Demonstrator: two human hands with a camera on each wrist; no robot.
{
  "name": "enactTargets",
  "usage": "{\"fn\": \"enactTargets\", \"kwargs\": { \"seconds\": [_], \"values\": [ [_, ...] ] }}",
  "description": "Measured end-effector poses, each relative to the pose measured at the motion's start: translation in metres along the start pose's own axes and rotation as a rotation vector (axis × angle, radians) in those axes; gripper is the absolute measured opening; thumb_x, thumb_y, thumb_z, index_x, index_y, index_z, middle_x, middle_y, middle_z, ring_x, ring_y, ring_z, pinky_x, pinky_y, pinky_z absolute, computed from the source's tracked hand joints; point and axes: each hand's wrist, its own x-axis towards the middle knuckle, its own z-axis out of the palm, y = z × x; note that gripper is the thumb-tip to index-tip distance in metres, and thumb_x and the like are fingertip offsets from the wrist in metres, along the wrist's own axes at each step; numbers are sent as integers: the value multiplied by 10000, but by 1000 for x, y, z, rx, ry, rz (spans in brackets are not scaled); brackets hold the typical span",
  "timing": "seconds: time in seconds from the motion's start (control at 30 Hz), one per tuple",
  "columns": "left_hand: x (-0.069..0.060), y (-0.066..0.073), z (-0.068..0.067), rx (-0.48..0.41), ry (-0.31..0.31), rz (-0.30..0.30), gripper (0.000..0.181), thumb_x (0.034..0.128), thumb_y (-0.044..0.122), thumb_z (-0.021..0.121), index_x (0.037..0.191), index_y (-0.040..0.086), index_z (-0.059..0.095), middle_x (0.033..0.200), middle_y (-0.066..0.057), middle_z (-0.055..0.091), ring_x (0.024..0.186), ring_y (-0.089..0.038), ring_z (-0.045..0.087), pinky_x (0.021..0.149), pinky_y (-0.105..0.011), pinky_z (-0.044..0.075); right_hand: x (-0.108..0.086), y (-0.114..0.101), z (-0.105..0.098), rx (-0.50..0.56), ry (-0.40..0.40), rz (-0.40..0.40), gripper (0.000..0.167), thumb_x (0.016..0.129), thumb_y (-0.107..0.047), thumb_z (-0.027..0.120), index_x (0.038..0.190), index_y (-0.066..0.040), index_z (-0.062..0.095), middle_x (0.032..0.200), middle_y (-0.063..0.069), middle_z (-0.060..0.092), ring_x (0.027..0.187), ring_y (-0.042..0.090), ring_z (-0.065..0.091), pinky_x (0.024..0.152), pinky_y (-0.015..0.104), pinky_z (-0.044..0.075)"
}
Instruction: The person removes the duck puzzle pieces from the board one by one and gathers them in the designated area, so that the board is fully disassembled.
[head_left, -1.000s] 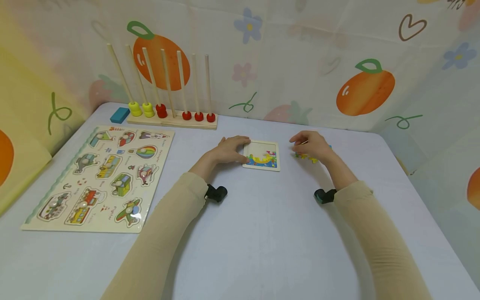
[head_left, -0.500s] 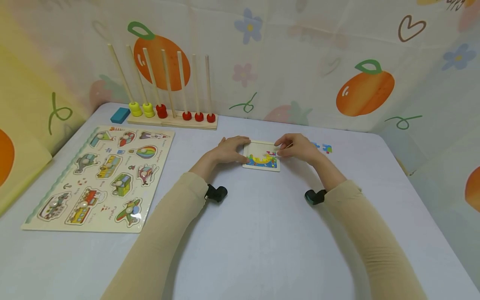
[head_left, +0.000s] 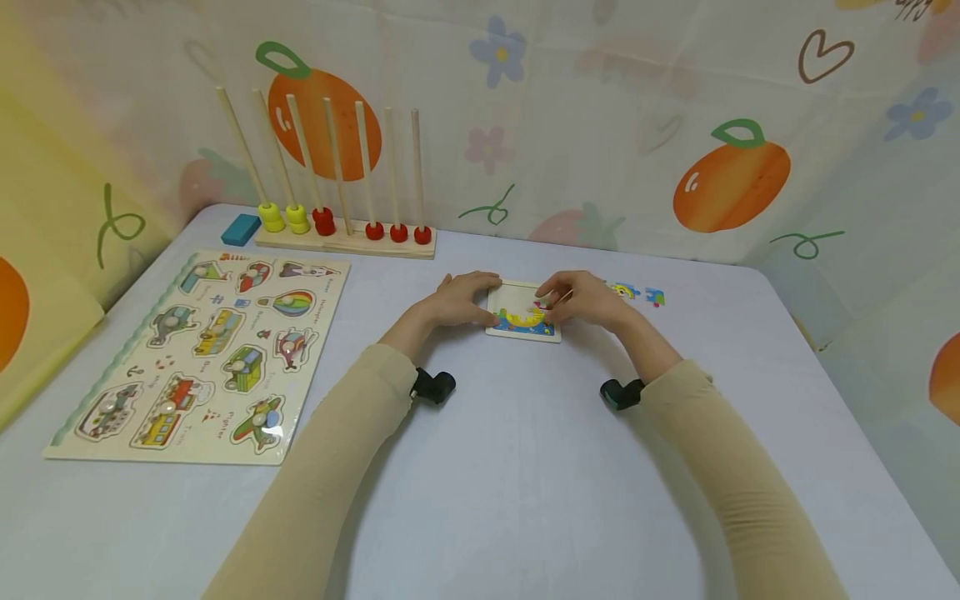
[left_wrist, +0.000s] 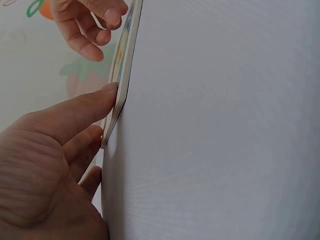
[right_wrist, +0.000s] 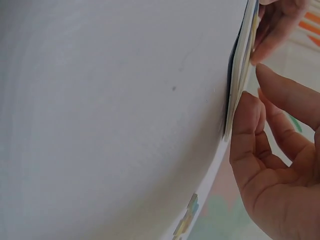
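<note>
A small wooden jigsaw puzzle tray (head_left: 522, 337) lies flat on the table, its lower part filled with a yellow and blue picture and its upper part bare wood. My left hand (head_left: 455, 300) holds the tray's left side, thumb on the near left corner; the left wrist view shows the thumb (left_wrist: 85, 112) against the frame's edge. Over the tray's right side is my right hand (head_left: 588, 298), pinching a thin puzzle piece (head_left: 566, 294) that shows edge-on. Fingers hide most of that piece. In the right wrist view the fingertips (right_wrist: 247, 107) are at the tray's rim.
Loose puzzle pieces (head_left: 655, 297) lie right of the tray, partly behind my right hand. A large vehicle peg puzzle (head_left: 202, 358) occupies the table's left. At the back left stand a bead-counting rack (head_left: 345, 242) and a blue block (head_left: 240, 230). A patterned cloth hangs behind.
My right hand has moved left from the loose pieces to the tray's right side, carrying a puzzle piece. The pieces it covered now show. My left hand has stayed on the tray.
</note>
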Motion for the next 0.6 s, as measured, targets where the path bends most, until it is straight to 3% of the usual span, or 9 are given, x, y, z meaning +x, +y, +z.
{"fn": "enactTargets", "kwargs": {
  "seconds": [0.6],
  "values": [
    [0, 1, 0, 3, 2, 5, 719, 874, 287, 692, 1510, 122, 400, 1634, -54, 316, 1561, -268, 181, 1259, -595, -39, 5, 1, 5, -55, -17, -8, 398, 795, -27, 768, 1173, -6, 646, 945, 70, 562, 867, 185, 485, 737, 234, 413]
  ]
}}
